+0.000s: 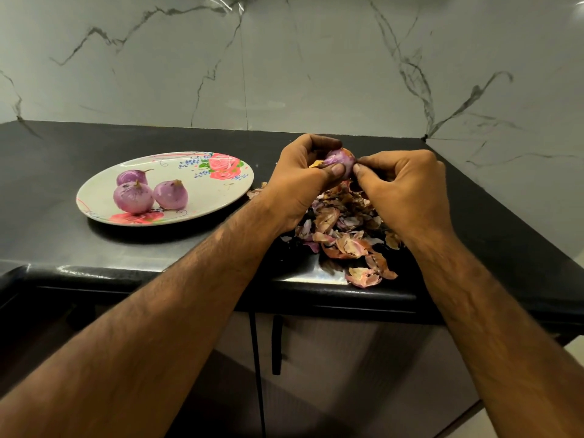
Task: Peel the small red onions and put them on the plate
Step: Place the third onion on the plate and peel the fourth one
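Item: small red onion (339, 159), mid-peel, held above the skin pile (344, 235) on the black counter (63, 197). It is gripped by the curled left hand (300, 181); skin at its side is pinched by the right hand (407, 191). Three peeled onions (148, 192) are lodged on the plate (221, 191). Next required: the last skin stripped, then transfer leftward to the plate.
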